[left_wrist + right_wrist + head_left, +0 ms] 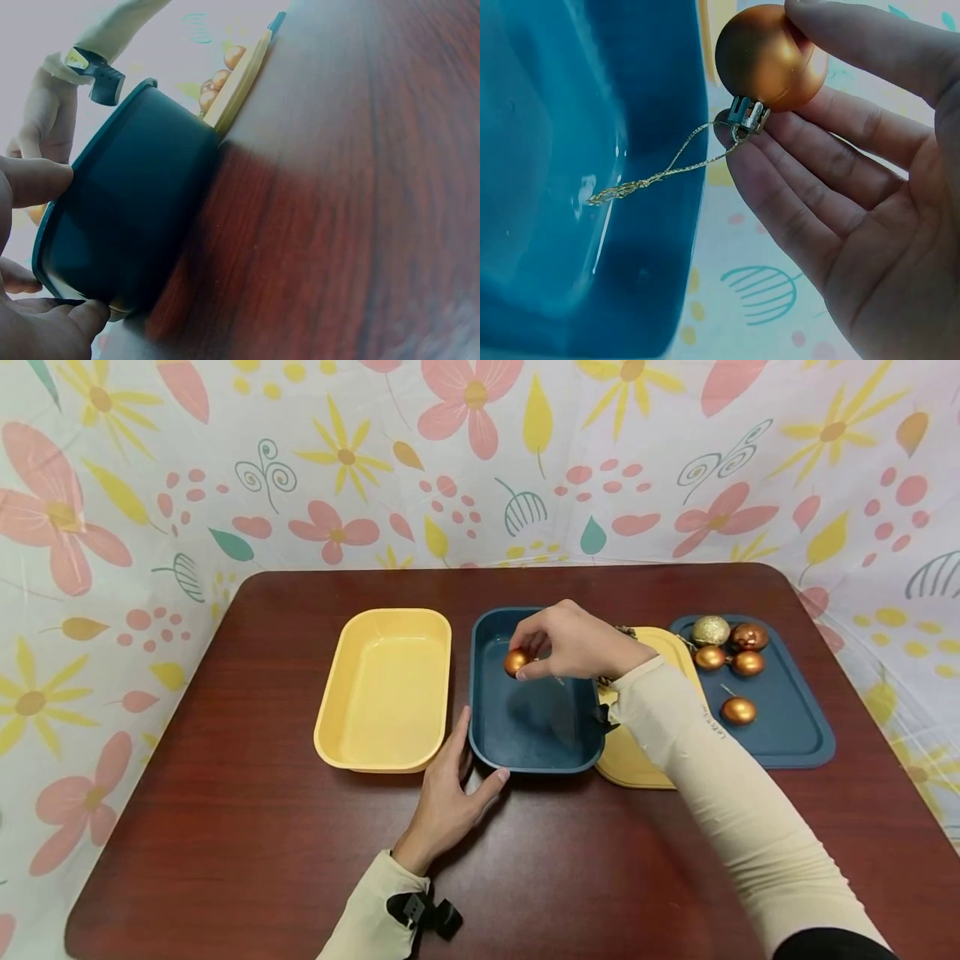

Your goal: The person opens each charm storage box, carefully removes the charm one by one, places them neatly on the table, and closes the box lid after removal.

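Observation:
A copper-orange Christmas ball (517,662) is pinched between the thumb and fingers of my right hand (573,639), above the deep blue tray (536,768). In the right wrist view, a gold string loop (660,174) hangs from the ball's metal cap. My left hand (450,806) rests at the blue tray's near left corner, its thumb (41,182) on the near rim and its fingers along the left side. No ornament shows inside the blue tray, though my right hand covers part of it.
A yellow tray (382,693) stands left of the blue one. To the right, a flat yellow lid or tray (637,760) lies partly under my right forearm, with something dark and stringy on it. Beyond it, a shallow blue tray (795,727) holds several gold and copper balls (738,711).

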Tool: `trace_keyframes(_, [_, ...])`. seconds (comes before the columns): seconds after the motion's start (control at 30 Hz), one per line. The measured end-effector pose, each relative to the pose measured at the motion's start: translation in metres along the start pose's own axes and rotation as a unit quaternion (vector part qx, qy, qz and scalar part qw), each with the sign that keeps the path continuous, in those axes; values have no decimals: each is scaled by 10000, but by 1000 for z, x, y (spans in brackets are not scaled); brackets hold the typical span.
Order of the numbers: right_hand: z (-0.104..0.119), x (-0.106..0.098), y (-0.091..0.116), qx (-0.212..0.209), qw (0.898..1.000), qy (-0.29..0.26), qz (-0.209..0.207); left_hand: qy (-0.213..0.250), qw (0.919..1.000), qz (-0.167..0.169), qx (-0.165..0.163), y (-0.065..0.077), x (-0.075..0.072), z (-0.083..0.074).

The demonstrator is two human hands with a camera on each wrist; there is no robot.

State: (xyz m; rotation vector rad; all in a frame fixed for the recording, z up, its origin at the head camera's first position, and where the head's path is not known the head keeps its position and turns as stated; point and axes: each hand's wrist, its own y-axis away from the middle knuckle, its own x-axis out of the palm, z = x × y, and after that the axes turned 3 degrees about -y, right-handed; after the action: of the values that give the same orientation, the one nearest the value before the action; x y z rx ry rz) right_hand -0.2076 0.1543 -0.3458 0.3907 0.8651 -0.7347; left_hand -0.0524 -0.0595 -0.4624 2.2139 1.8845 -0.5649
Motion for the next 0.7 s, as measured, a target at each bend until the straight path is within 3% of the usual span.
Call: trace_keyframes(0.7, [-20, -16, 19, 480, 9967, 431, -498, 19, 10000, -23, -24, 1, -1, 0])
